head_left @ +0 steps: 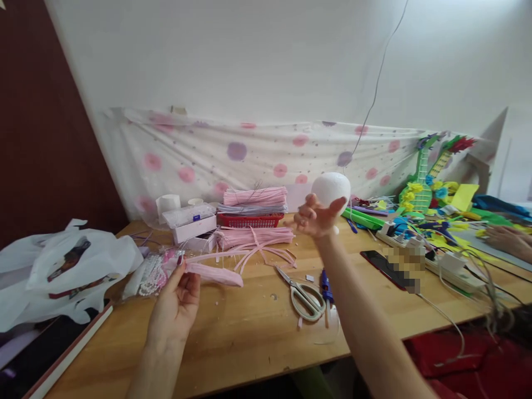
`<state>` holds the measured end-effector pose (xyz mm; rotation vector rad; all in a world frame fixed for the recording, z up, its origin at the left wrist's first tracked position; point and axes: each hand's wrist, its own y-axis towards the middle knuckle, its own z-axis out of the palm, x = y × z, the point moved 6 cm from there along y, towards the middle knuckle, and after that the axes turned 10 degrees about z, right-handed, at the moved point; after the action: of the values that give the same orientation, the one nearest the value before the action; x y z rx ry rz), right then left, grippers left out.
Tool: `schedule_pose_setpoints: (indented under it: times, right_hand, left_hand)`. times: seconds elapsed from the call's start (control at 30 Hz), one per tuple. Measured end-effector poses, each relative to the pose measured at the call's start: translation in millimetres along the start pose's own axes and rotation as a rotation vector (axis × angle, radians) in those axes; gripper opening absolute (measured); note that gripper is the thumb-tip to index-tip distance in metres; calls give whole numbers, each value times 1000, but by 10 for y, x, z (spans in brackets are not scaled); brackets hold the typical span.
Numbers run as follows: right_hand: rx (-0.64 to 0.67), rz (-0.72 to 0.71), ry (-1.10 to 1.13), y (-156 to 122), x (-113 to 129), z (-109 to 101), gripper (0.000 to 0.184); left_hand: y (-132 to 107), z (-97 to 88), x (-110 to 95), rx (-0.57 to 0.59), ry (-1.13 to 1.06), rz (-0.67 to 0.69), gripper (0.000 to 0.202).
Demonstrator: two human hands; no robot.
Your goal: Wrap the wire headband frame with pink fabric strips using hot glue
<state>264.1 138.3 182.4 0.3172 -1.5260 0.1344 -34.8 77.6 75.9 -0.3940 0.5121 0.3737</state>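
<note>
At lower left of the frame, the left hand (180, 302) pinched a pink strip (218, 276) between thumb and fingers. Scissors (295, 285) lay at lower centre. Right of centre, the right hand (321, 216) spread its fingers apart before a white ball (332, 185); whether they touched, I couldn't tell. Left of centre, a packet (183, 214) bore a blue label (197, 218), too small to read.

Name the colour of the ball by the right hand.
White; the ball shows best in the head view.
</note>
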Motion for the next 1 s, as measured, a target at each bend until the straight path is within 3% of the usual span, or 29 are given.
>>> schedule_pose_setpoints:
  times: [0.1,0.2,0.27,0.33,0.4,0.57,1.0]
  right_hand:
    - [-48,-2,107,150,-177,54,42]
    - [-70,-15,216,292,-353,193,36]
    - [-43,-12,280,307,-429,298,35]
    - [13,8,335,263,-475,407,48]
    - [71,31,384,192,-492,507,58]
    - [157,57,487,62,-440,657,59]
    - [186,66,553,7,-419,659,62]
  left_hand:
    - [-33,-16,-5,2,-1,-1,30]
    - [-69,-64,7,-4,0,10,31]
    - [-84,-104,40,-13,10,11,30]
    - [-94,-140,82,-20,20,12,30]
    - [-105,-169,118,-22,29,15,31]
    - [-136,-209,172,-10,47,20,31]
    - [-134,-221,211,-8,69,18,32]
